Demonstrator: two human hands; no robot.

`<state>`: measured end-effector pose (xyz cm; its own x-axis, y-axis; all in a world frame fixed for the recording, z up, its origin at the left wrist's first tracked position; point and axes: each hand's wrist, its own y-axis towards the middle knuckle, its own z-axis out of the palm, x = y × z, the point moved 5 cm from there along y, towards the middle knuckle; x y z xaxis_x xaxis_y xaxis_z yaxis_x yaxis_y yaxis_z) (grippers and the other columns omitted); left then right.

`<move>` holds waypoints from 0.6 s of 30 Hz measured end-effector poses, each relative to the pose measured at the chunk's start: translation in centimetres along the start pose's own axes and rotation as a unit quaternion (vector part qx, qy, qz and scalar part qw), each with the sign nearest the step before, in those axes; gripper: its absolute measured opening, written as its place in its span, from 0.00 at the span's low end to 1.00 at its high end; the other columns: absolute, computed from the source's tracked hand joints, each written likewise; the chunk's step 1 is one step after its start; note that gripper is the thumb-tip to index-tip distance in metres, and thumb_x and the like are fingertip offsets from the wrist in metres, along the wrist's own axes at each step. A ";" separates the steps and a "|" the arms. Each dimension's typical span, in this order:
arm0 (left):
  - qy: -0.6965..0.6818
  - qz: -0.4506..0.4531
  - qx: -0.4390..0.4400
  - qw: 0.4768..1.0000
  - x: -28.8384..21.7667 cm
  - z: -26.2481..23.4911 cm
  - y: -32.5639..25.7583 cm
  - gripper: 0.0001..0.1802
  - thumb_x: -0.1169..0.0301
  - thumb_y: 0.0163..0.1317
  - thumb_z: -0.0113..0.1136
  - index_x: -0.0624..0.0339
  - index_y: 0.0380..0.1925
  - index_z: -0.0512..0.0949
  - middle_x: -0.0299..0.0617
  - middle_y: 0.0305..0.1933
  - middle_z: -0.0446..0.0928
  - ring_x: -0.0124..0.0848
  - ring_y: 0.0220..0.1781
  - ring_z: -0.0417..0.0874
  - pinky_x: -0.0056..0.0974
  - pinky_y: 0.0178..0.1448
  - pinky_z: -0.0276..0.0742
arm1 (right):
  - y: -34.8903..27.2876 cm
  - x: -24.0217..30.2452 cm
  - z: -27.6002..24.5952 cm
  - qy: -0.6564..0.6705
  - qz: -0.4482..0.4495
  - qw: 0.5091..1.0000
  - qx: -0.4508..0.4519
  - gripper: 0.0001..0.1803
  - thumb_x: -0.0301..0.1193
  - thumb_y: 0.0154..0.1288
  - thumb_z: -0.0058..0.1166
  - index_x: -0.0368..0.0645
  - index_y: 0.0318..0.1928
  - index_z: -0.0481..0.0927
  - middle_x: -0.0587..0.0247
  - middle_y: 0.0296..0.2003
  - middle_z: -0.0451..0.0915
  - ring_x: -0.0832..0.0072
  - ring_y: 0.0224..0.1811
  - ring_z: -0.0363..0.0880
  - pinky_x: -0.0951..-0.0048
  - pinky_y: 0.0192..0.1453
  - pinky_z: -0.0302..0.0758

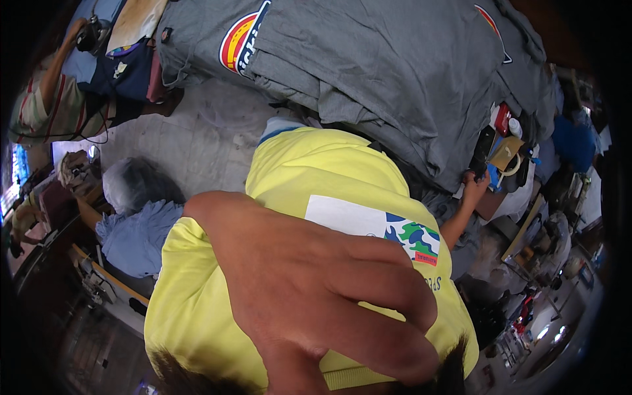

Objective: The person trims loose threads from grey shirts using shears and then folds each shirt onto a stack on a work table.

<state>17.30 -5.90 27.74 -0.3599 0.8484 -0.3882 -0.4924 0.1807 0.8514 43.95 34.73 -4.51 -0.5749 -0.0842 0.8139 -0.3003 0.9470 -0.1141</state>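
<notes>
Close before the camera is my left hand (316, 276), back turned up, with its bent fingers reaching right and a gap between two of them. Nothing shows in it; its palm side is hidden. Behind it is my yellow shirt (316, 151) with a white and camouflage print. My right hand (475, 186) is farther off at the right, by the table edge, its fingers closed round the lower end of a black elongated object (484, 143). Beside that hand are a yellow-brown tape roll (505, 153) and a red item (503, 118). Grey printed garments (368, 66) lie spread ahead.
Far left, another person's hand (74, 29) is on a dark iron (93, 34) over folded clothes. A heap of light blue cloth (141, 237) and a bagged bundle (139, 184) lie at the left. Cluttered shelves and stools line the right side.
</notes>
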 end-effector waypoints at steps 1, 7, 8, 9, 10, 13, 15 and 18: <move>-0.003 -0.006 0.007 1.000 0.0 0.2 0.0 0.21 0.62 0.51 0.61 0.26 0.46 0.71 0.42 0.36 0.71 0.36 0.32 0.71 0.30 0.31 0.70 | -0.4 0.4 -0.1 0.005 -0.009 1.000 -0.025 0.32 0.18 0.54 0.47 0.40 0.60 0.54 0.55 0.40 0.70 0.74 0.37 0.71 0.78 0.43 0.69; -0.050 -0.036 0.044 0.997 0.0 0.6 0.0 0.19 0.61 0.52 0.60 0.29 0.46 0.71 0.42 0.36 0.72 0.37 0.33 0.72 0.32 0.32 0.71 | -0.3 -0.1 -2.8 -0.050 -0.024 0.994 -0.098 0.24 0.19 0.55 0.44 0.45 0.52 0.57 0.48 0.33 0.75 0.60 0.31 0.77 0.65 0.37 0.72; -0.054 -0.041 0.051 0.996 0.1 0.7 0.0 0.19 0.61 0.52 0.59 0.29 0.46 0.71 0.42 0.36 0.72 0.37 0.33 0.72 0.32 0.32 0.71 | -0.5 1.2 -2.9 -0.175 -0.053 0.976 -0.114 0.24 0.21 0.54 0.45 0.46 0.52 0.58 0.47 0.33 0.75 0.57 0.32 0.77 0.64 0.38 0.72; -0.060 -0.046 0.058 0.995 0.0 0.8 -0.1 0.19 0.60 0.53 0.59 0.30 0.46 0.71 0.42 0.36 0.72 0.37 0.33 0.72 0.32 0.32 0.71 | -0.7 2.4 -2.9 -0.298 -0.081 0.943 -0.127 0.24 0.22 0.53 0.47 0.46 0.52 0.58 0.47 0.33 0.75 0.54 0.32 0.77 0.62 0.39 0.71; -0.066 -0.052 0.066 0.994 0.1 0.8 -0.2 0.19 0.60 0.53 0.59 0.31 0.46 0.71 0.43 0.36 0.72 0.37 0.34 0.72 0.32 0.33 0.71 | -0.9 3.3 -2.7 -0.327 -0.027 0.937 -0.118 0.26 0.26 0.51 0.51 0.48 0.52 0.59 0.46 0.36 0.75 0.48 0.34 0.75 0.58 0.41 0.69; -0.077 -0.067 0.080 0.992 0.2 0.6 -0.2 0.18 0.60 0.53 0.58 0.32 0.46 0.71 0.43 0.36 0.72 0.38 0.34 0.73 0.33 0.33 0.71 | -1.6 5.2 -1.9 -0.373 -0.113 0.908 -0.154 0.23 0.26 0.51 0.52 0.46 0.49 0.64 0.49 0.36 0.76 0.50 0.34 0.76 0.57 0.41 0.69; -0.091 -0.075 0.095 0.988 0.2 0.8 -0.3 0.18 0.59 0.54 0.58 0.33 0.46 0.71 0.43 0.37 0.72 0.38 0.34 0.73 0.34 0.34 0.72 | -2.9 5.8 -0.8 -0.357 -0.098 0.921 -0.121 0.24 0.27 0.52 0.52 0.39 0.50 0.63 0.45 0.35 0.76 0.50 0.33 0.75 0.57 0.40 0.70; -0.108 -0.084 0.117 0.984 0.0 0.9 -0.4 0.17 0.59 0.54 0.57 0.35 0.46 0.71 0.43 0.37 0.73 0.38 0.35 0.74 0.35 0.35 0.72 | -4.3 6.7 0.6 -0.335 -0.084 0.936 -0.066 0.27 0.28 0.53 0.52 0.27 0.52 0.63 0.39 0.34 0.75 0.51 0.33 0.75 0.56 0.40 0.72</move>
<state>18.25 -5.51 27.69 -0.1003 0.8781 -0.4678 -0.3251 0.4154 0.8496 40.92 29.91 1.05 -0.8899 -0.3688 0.2685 -0.3576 0.9294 0.0916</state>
